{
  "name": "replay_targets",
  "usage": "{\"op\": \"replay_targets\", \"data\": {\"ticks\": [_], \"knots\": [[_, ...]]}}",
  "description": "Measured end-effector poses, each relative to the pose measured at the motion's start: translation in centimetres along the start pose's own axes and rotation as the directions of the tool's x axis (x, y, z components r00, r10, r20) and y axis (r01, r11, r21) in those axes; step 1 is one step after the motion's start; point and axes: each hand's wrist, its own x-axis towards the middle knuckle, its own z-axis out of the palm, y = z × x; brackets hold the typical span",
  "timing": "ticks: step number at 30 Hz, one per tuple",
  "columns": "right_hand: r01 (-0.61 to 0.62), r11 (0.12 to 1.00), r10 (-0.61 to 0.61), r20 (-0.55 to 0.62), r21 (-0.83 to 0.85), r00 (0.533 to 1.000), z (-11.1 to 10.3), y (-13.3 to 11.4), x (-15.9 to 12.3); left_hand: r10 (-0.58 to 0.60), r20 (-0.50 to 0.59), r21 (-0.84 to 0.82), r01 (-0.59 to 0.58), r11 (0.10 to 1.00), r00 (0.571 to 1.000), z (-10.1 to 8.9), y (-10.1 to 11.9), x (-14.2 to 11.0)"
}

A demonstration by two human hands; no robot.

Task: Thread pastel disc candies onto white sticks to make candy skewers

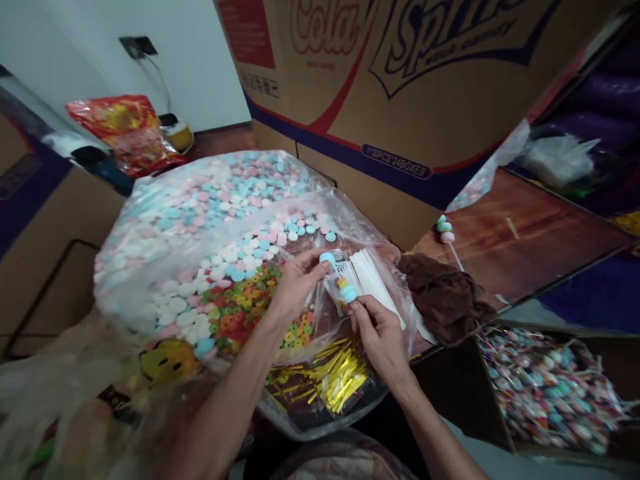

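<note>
My left hand (296, 283) pinches a light-blue marshmallow (327, 259) between thumb and fingers. Close beside it, my right hand (381, 331) is closed on a candy skewer (347, 291) threaded with blue and yellow-orange pieces; its stick is mostly hidden by the fingers. White paper sticks (376, 283) lie in a bundle just beyond. Under my left forearm spread red, green and yellow gummy rings (237, 313). Pink, white and blue marshmallows (227, 193) fill the clear plastic bag behind them. Gold twist ties (340, 377) lie nearest my body.
A large cardboard box (345, 113) stands behind the bag. At right are a finished-looking marshmallow stick (445, 230), a brown cloth (445, 297) and a carton of wrapped candies (555, 387). A red-and-yellow packet (125, 130) sits at back left.
</note>
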Motion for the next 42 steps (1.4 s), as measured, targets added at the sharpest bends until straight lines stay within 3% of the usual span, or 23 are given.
{"op": "replay_targets", "data": {"ticks": [6, 12, 19, 24, 30, 36, 42], "knots": [[0.011, 0.999, -0.009, 0.063, -0.039, 0.998, 0.3, 0.3, -1.0, 0.005, -0.172, 0.005, -0.004, 1.0, 0.985, -0.9, -0.7, -1.7], [0.019, 0.997, -0.015, 0.066, -0.07, 0.998, 0.6, 0.0, -0.8, -0.018, -0.183, -0.057, 0.008, 0.998, 0.983, -1.1, -0.8, -2.7], [0.05, 0.982, -0.035, 0.081, -0.183, 0.996, 0.7, -0.3, -0.9, 0.015, -0.248, -0.02, -0.021, 1.0, 0.969, -1.7, -0.9, -3.3], [0.001, 0.986, 0.026, 0.16, -0.169, 0.987, 0.3, -0.9, -0.3, 0.134, -0.176, 0.153, -0.108, 0.982, 0.975, -2.2, -0.8, -3.4], [-0.116, 0.993, 0.109, 0.184, 0.03, 0.977, 1.5, -2.2, -0.1, 0.349, -0.088, 0.453, -0.274, 0.848, 0.933, -2.7, -0.8, -3.7], [-0.162, 0.976, 0.138, 0.165, 0.147, 0.977, 2.9, -2.2, -0.1, 0.332, -0.05, 0.477, -0.27, 0.836, 0.942, -3.0, -0.1, -4.3], [-0.136, 0.984, 0.117, 0.161, 0.113, 0.98, 3.6, -2.1, 0.8, 0.176, -0.074, 0.381, -0.135, 0.915, 0.982, -3.5, -0.1, -4.6]]}}
